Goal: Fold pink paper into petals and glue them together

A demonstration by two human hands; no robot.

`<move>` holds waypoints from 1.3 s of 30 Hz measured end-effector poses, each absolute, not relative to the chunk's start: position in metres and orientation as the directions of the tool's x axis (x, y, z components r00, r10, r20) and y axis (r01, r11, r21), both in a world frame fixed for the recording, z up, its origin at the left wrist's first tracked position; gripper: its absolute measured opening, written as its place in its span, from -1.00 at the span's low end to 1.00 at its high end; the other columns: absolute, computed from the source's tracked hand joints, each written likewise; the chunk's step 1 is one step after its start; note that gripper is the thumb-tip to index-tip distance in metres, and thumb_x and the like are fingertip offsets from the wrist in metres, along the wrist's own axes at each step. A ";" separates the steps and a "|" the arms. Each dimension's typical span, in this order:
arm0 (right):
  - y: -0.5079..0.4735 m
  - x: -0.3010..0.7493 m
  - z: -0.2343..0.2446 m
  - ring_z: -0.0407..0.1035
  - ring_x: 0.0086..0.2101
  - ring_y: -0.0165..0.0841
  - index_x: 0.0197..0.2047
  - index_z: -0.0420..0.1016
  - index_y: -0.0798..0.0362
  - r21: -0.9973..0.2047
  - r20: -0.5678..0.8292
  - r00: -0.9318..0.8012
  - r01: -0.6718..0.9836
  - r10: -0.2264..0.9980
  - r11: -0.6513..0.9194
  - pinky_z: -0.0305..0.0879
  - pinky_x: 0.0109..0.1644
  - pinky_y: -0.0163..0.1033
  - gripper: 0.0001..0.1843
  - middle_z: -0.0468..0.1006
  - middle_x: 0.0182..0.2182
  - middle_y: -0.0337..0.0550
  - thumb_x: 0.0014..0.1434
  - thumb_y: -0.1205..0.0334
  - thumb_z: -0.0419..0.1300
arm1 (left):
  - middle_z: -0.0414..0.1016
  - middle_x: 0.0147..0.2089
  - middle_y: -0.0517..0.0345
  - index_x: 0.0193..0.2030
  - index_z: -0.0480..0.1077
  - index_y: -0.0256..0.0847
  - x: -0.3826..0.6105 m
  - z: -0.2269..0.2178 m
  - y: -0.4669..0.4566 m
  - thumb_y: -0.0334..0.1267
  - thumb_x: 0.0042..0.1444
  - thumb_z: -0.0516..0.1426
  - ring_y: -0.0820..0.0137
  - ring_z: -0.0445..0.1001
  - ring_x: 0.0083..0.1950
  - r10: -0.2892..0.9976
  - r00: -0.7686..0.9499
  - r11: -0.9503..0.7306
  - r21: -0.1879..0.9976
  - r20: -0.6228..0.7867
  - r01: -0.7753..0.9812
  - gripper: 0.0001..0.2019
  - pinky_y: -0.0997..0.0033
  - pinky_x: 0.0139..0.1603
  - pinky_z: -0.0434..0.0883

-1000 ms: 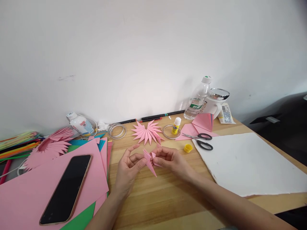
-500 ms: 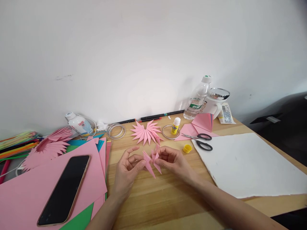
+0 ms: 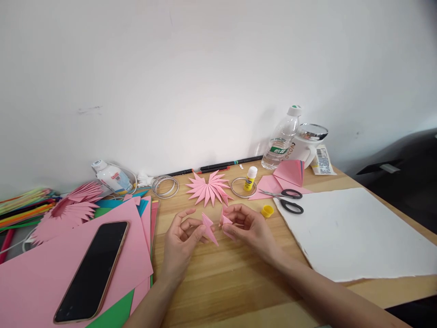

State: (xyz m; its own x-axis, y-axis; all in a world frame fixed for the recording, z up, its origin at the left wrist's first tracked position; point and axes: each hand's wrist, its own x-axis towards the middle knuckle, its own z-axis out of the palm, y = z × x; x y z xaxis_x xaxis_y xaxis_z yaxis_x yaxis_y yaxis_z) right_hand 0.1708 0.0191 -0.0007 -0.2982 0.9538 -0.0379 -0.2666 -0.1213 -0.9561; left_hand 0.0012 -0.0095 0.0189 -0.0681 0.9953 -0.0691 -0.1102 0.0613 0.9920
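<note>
My left hand [image 3: 184, 237] pinches a folded pink paper piece [image 3: 209, 229] between thumb and fingers, its points sticking out to the right. Across a small gap, my right hand [image 3: 246, 226] grips another folded pink paper piece [image 3: 225, 220], partly hidden by the fingers. Both hands are raised over the wooden table [image 3: 218, 291]. Just behind them lies a pink paper fan of pointed folds [image 3: 209, 189], open at its back. A yellow glue stick [image 3: 250, 180] stands uncapped-looking with a white top, and a yellow cap [image 3: 267, 211] rests beside my right hand.
Black-handled scissors [image 3: 290, 200] lie partly on a white board [image 3: 355, 237] at right. Behind are a water bottle [image 3: 280, 141] and a white mug [image 3: 303, 148]. At left, a phone [image 3: 92, 271] lies on pink paper sheets [image 3: 30, 282], near a pleated pink paper ring [image 3: 68, 212].
The two pink pieces have moved apart slightly, leaving a wider gap between them. My right hand has shifted a little to the right and turned its piece.
</note>
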 end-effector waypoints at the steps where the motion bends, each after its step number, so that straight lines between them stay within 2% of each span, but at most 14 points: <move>1: 0.019 0.171 0.000 0.29 -0.54 -0.49 -0.33 0.41 0.09 -0.958 -0.044 -0.289 -0.258 0.956 -0.122 0.20 -0.48 -0.38 -0.66 0.46 -0.50 -0.25 -0.14 0.11 0.36 | 0.49 -0.41 0.20 -0.09 0.18 -0.23 0.001 0.019 -0.009 -0.26 -0.07 0.24 0.40 0.48 -0.43 0.993 -0.088 0.065 0.994 -0.073 -0.086 -0.58 0.48 -0.47 0.41; 5: 0.017 0.171 0.001 0.27 -0.56 -0.51 -0.46 0.47 0.13 -0.964 -0.041 -0.275 -0.240 0.961 -0.110 0.20 -0.47 -0.38 -0.73 0.43 -0.58 -0.28 -0.18 0.14 0.38 | 0.52 -0.43 0.19 -0.15 0.24 -0.26 0.003 0.018 -0.009 -0.25 -0.10 0.25 0.48 0.43 -0.52 0.990 -0.105 0.091 0.995 -0.095 -0.051 -0.61 0.55 -0.56 0.36; 12: 0.015 0.168 -0.005 0.38 -0.42 -0.41 -0.31 0.56 0.07 -0.967 -0.014 -0.280 -0.240 0.960 -0.085 0.30 -0.35 -0.32 -0.71 0.56 -0.41 -0.17 -0.17 0.19 0.37 | 0.54 -0.41 0.13 -0.21 0.30 -0.29 0.006 0.016 -0.011 -0.25 -0.10 0.25 0.47 0.44 -0.48 0.991 -0.059 0.114 0.992 -0.118 -0.056 -0.68 0.54 -0.52 0.39; 18: 0.014 0.166 -0.010 0.34 -0.48 -0.40 -0.27 0.58 0.11 -0.984 -0.041 -0.231 -0.161 0.972 -0.080 0.27 -0.42 -0.30 -0.61 0.53 -0.49 -0.16 -0.22 0.12 0.38 | 0.55 -0.39 0.09 -0.22 0.35 -0.32 0.006 0.013 -0.011 -0.26 -0.11 0.25 0.46 0.45 -0.44 0.989 -0.056 0.134 0.989 -0.137 -0.058 -0.70 0.54 -0.49 0.41; 25: 0.014 0.166 -0.012 0.35 -0.47 -0.39 -0.21 0.58 0.10 -0.991 -0.042 -0.241 -0.116 0.970 -0.072 0.30 -0.41 -0.28 -0.55 0.54 -0.47 -0.15 -0.22 0.08 0.37 | 0.55 -0.42 0.11 -0.23 0.36 -0.33 0.008 0.014 -0.011 -0.26 -0.13 0.26 0.44 0.47 -0.42 0.985 -0.045 0.161 0.984 -0.165 -0.077 -0.69 0.53 -0.46 0.43; 39: 0.013 0.164 -0.011 0.41 -0.42 -0.33 -0.23 0.59 0.08 -0.992 -0.029 -0.268 -0.109 0.963 -0.060 0.35 -0.36 -0.27 -0.60 0.58 -0.41 -0.11 -0.17 0.08 0.36 | 0.54 -0.47 0.16 -0.24 0.35 -0.32 0.009 0.015 -0.013 -0.28 -0.11 0.25 0.46 0.48 -0.50 0.982 0.005 0.190 0.980 -0.190 -0.065 -0.71 0.51 -0.43 0.45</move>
State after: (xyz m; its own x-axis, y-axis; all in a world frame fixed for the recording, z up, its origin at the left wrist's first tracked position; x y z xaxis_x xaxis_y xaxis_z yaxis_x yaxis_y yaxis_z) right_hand 0.1643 0.0130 -0.0112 -0.2685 0.9628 -0.0290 -0.1086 -0.0602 -0.9923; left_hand 0.0090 -0.0128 0.0154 0.0051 0.9817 -0.1905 -0.0648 0.1904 0.9796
